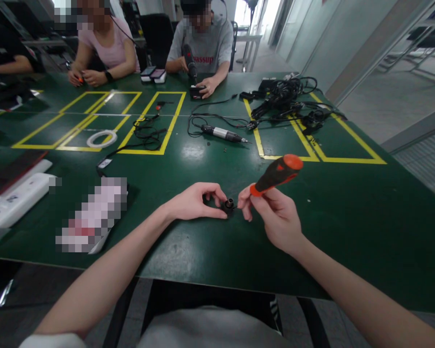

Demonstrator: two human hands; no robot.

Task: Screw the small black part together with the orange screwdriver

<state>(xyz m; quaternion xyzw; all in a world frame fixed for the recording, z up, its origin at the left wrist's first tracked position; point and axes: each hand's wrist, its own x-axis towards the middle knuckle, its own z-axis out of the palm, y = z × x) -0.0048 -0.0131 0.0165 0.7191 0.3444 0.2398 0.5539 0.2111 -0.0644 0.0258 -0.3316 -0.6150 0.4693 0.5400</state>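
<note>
Left hand (194, 202), half curled, pinches small dark part (229, 207) at table's (348, 232) near middle; part probably light, stiff, best held by sides. Right hand (281, 220) curls round screwdriver (277, 175); tip contact unclear.

Red letters on the grey short-sleeved T-shirt (206, 44) of the person seated across the desk (188, 246), beyond the left hand (197, 200), read "assup", the first letter before them unclear. Dark marking on the long white plastic device (25, 195), far left of that hand, is too blurred to read.
</note>
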